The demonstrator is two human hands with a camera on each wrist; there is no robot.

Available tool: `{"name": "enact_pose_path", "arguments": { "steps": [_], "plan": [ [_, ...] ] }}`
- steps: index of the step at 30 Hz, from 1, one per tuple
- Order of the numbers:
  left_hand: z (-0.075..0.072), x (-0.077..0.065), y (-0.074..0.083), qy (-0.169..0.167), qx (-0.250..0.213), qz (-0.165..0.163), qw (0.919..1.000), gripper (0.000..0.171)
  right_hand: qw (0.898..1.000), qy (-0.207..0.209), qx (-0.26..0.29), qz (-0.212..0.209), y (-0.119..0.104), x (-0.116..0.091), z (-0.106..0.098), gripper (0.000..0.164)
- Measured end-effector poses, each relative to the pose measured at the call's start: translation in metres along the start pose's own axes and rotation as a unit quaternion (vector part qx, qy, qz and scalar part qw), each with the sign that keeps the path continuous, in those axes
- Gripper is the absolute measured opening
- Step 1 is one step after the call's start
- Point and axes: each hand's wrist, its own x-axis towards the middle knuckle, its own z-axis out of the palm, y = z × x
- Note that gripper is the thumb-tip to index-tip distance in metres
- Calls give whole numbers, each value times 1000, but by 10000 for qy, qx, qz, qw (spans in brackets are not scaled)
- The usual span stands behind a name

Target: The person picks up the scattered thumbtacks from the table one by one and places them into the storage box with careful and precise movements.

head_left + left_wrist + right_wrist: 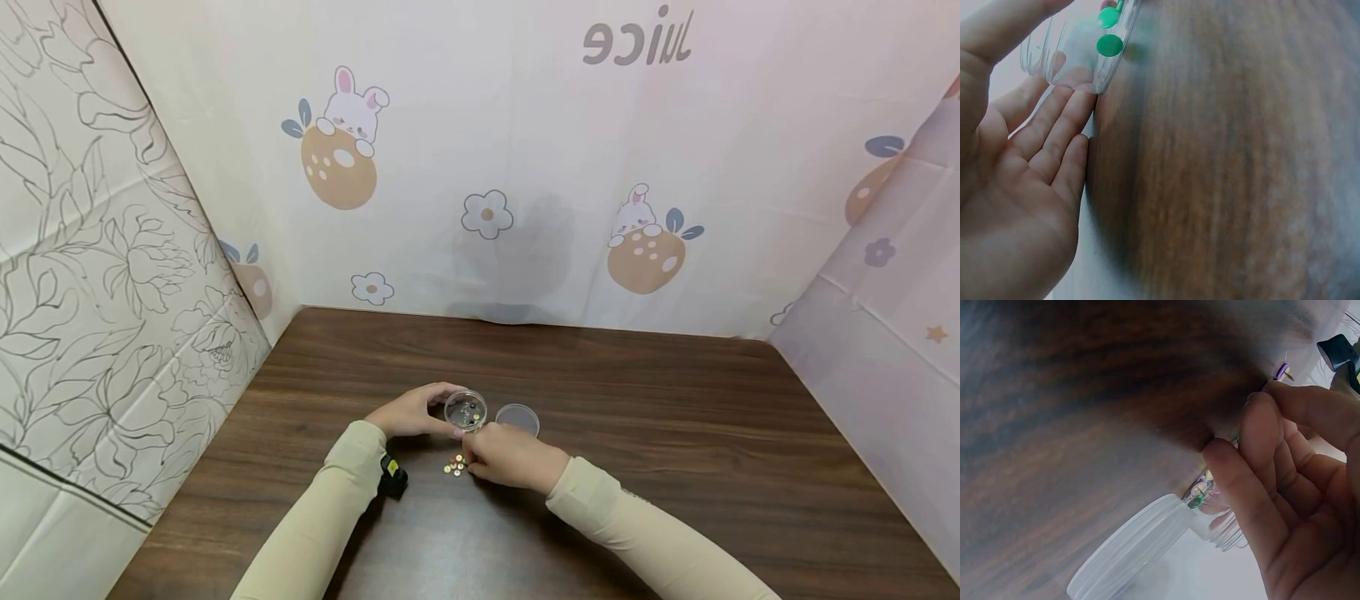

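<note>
A clear round plastic jar with several thumbtacks inside sits in the grip of my left hand, thumb on the near side and fingers round the far side. Green tack heads show through its wall in the left wrist view. My right hand is down at the table beside a small group of loose thumbtacks. Its fingertips are bent close together, right by a purple thumbtack in the right wrist view. Whether they pinch a tack is hidden.
A clear round lid lies on the brown wooden table, just right of the jar and partly behind my right hand. A black device is strapped at my left wrist. Patterned cloth walls stand behind and at both sides.
</note>
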Motion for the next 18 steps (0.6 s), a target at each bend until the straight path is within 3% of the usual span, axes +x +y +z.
{"name": "enact_pose_path", "arguments": {
  "steps": [18],
  "plan": [
    [-1,-1,2,-19,-10,102,9999,70,9996,100,143,-207,1,-1,-1,15]
  ]
}}
